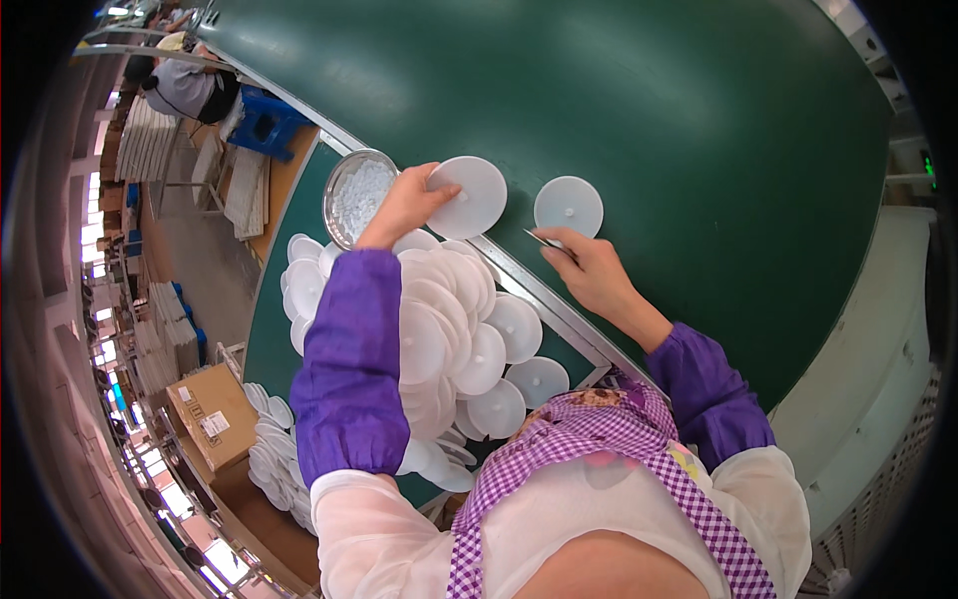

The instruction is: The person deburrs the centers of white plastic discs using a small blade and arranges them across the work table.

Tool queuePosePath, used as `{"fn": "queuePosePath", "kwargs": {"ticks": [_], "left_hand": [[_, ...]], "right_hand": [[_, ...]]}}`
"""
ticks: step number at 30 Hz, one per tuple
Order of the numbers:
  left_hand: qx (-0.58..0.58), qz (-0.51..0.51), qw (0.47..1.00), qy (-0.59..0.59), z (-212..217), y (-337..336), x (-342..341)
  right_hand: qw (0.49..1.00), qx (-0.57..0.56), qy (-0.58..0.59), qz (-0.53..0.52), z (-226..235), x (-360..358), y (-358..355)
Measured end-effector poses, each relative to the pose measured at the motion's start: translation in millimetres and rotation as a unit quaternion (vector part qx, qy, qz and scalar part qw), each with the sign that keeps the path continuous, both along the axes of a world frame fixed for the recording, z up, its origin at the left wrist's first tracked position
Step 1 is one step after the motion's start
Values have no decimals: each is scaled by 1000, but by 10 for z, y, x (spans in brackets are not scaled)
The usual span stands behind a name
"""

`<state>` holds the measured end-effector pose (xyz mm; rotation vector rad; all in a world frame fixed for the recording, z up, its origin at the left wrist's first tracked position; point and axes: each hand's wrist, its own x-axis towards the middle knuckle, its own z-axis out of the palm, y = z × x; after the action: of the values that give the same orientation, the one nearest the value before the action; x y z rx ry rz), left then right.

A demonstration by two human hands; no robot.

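My left hand grips a round, translucent white plastic disc by its left edge, thumb on top near the small centre knob. My right hand is closed on slim pointed metal tweezers, whose tip points up and left. Just beyond that tip, a second white disc with a small knob at its centre lies flat on the green belt. Beside my left wrist stands a round metal bowl of small white pieces. Under my left forearm spreads a heap of similar discs.
A metal rail divides the belt from the green side table. On the left, more discs lie by an open cardboard box. Further off are a blue plastic stool and a seated person.
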<state>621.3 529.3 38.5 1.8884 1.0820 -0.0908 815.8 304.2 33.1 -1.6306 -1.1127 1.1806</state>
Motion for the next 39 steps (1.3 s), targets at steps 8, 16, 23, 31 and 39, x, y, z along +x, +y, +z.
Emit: {"fn": "queuePosePath", "kwargs": {"ticks": [8, 16, 23, 31, 39], "left_hand": [[-7, 96, 982, -163, 474, -844, -5], [215, 113, 962, -123, 366, -1423, 122], [75, 29, 992, -103, 319, -1569, 199], [213, -33, 962, 170, 663, -1064, -1110], [73, 155, 985, -12, 862, -1296, -1139]], "right_hand": [[997, 40, 69, 13, 209, -322, 190], [949, 26, -297, 102, 357, -500, 106], [920, -68, -369, 112, -102, -64, -169], [942, -41, -332, 28, -268, 264, -308], [995, 37, -43, 83, 308, -524, -310]]}}
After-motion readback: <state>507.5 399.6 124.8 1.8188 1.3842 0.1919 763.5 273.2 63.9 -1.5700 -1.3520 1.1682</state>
